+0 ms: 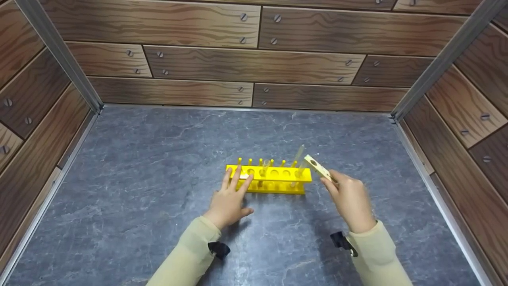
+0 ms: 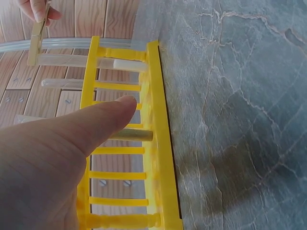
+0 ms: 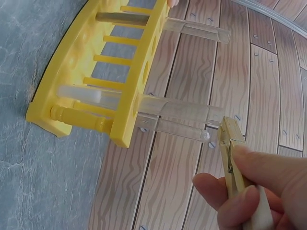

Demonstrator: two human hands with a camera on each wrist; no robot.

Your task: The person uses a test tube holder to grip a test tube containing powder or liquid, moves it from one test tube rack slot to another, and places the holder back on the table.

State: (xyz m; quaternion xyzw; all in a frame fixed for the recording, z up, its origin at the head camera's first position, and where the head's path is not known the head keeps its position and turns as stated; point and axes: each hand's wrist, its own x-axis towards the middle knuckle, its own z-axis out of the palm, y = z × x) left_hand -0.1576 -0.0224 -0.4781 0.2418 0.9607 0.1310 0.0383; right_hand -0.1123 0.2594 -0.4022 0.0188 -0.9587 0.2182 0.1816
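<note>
My left hand [image 1: 228,200] rests with spread, straight fingers on the left end of a yellow test tube rack [image 1: 278,180]. In my right hand [image 1: 351,198] I grip a wooden test tube holder [image 3: 229,155], with its tip at the rim of a glass test tube [image 3: 177,108]. That tube stands in the rack's right end hole and has something white at its bottom. Whether the holder clamps the rim, I cannot tell. An empty test tube [image 3: 182,130] sits upside down behind it. Nearer the middle stands another tube [image 3: 196,29] with grey-brown contents.
The rack stands on a grey marbled tabletop [image 1: 139,167]. Wood-patterned panels [image 1: 198,63] wall the back and sides, with metal strips [image 1: 67,59] along the corners. Yellow pegs [image 1: 250,161] rise along the rack's back. A black strap [image 1: 219,250] hangs at my left wrist.
</note>
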